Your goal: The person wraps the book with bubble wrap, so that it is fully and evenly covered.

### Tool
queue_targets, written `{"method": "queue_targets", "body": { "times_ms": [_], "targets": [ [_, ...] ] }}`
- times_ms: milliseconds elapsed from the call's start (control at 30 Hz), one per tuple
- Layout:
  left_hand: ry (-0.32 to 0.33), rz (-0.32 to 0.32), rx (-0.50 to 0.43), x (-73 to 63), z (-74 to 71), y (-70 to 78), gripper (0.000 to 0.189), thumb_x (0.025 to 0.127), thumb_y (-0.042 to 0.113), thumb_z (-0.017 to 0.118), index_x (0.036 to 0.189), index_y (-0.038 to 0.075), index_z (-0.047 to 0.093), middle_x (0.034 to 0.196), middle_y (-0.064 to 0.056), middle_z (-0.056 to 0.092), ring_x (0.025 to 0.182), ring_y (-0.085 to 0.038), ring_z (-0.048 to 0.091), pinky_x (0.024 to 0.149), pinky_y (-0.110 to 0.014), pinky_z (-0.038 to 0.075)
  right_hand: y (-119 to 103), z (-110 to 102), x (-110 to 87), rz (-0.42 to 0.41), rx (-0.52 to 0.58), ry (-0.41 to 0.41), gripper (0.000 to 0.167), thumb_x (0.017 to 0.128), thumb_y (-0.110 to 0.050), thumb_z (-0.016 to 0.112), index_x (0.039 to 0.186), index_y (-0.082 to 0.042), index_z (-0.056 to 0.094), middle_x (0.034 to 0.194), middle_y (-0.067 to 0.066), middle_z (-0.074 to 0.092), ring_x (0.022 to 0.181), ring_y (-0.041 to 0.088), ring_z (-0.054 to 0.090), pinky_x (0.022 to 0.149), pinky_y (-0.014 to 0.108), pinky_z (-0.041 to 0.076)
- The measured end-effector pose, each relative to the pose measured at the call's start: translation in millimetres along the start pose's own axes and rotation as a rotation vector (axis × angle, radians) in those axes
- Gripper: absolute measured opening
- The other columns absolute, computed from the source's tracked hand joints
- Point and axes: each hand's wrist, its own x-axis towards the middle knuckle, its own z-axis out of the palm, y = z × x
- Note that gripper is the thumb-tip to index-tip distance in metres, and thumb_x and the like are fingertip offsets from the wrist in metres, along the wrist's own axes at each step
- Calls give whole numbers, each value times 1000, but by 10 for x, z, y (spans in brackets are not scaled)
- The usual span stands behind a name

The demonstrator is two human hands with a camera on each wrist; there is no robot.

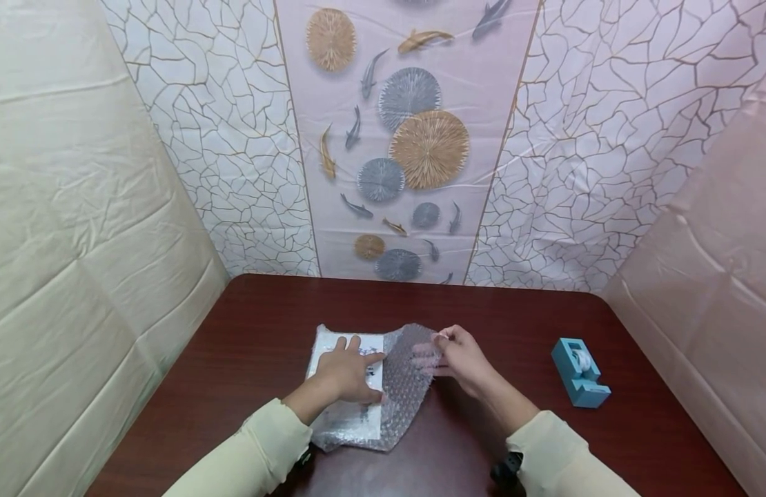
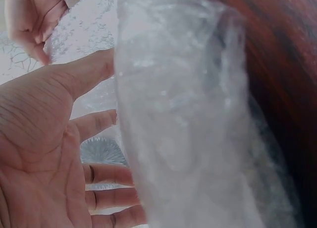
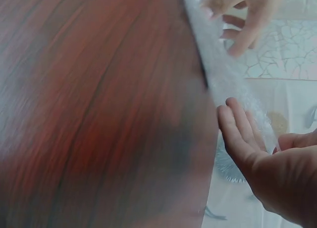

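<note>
A flat white rectangular item (image 1: pixel 366 424) with dark print lies on the table, its left part covered by bubble wrap (image 1: pixel 404 393). My left hand (image 1: pixel 347 373) rests on it with fingers spread, and in the left wrist view that hand's fingertips meet the wrapped edge. At the item's right, my right hand (image 1: pixel 462 359) pinches the raised corner of the loose flap between thumb and index finger. The other fingers of that hand show through the clear film. In the right wrist view, the bubble wrap (image 3: pixel 228 82) stretches as a thin slanted sheet between the two hands.
To the right on the dark red-brown table (image 1: pixel 513 317) stands a blue tape dispenser (image 1: pixel 580 373) with a roll in it. A patterned cloth backdrop (image 1: pixel 395 138) hangs behind the table, and pale cloth (image 1: pixel 91 241) lines the left side.
</note>
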Motion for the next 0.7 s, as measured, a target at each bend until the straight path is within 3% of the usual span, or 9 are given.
{"method": "queue_targets", "body": {
  "times_ms": [200,700],
  "targets": [
    [7,3,14,1,8,1,84,84,71,84,159,43,58,149,-15,55,135,-33,53,79,-49,59,-44,90,-4,22,74,-32,10,121,-14,39,116,-6,41,137,35,72,112,41,82,88,52,69],
    [20,8,29,40,62,-24,85,83,74,83,159,45,57,147,-14,56,133,-33,53,82,-49,60,21,446,-68,-60,190,49,7,120,-12,37,114,-8,38,134,33,74,114,45,80,91,60,64]
  ]
}}
